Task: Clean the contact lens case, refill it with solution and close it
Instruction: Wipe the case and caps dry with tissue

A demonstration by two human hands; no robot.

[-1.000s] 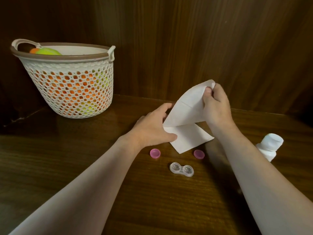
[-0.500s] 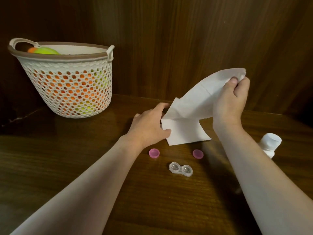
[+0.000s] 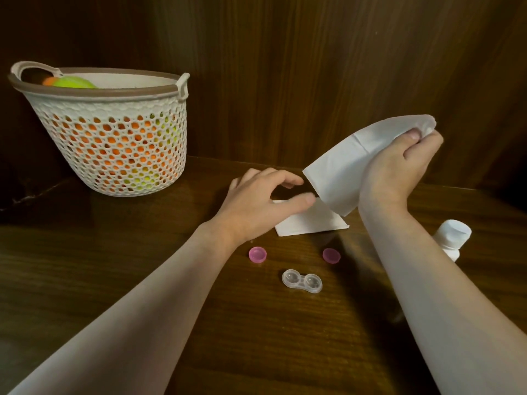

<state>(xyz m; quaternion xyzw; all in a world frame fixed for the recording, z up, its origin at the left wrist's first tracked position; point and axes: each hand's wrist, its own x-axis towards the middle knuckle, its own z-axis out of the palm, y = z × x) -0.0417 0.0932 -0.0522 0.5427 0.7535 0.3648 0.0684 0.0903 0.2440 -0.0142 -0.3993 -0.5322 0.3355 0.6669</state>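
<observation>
Contact lens case (image 3: 302,281) of clear plastic, two round wells joined at a narrow waist, both uncapped; lay flat on the dark wooden table (image 3: 119,283), near the front centre, between the two forearms. Left pink cap (image 3: 257,254) just behind and to the left of it, right pink cap (image 3: 331,255) just behind and to the right, both apart from the case and from each other. Head view only.

Right hand (image 3: 396,172) raised above the table, thumb and curled fingers pinching the upper corner of a white tissue (image 3: 350,163), which hung down in a loose fold. Second white tissue (image 3: 310,222) lay flat on the table beneath it, behind the caps. Left hand (image 3: 256,203) low over that flat sheet, fingers loosely spread and relaxed, thumb stretched across its near edge, gripping nothing.

White solution bottle (image 3: 452,238) at the right, partly hidden behind the right forearm. White lattice basket (image 3: 114,155) with a brown rim at the back left, orange and yellow-green balls (image 3: 71,82) inside. Dark wood panelling (image 3: 285,67) behind.
</observation>
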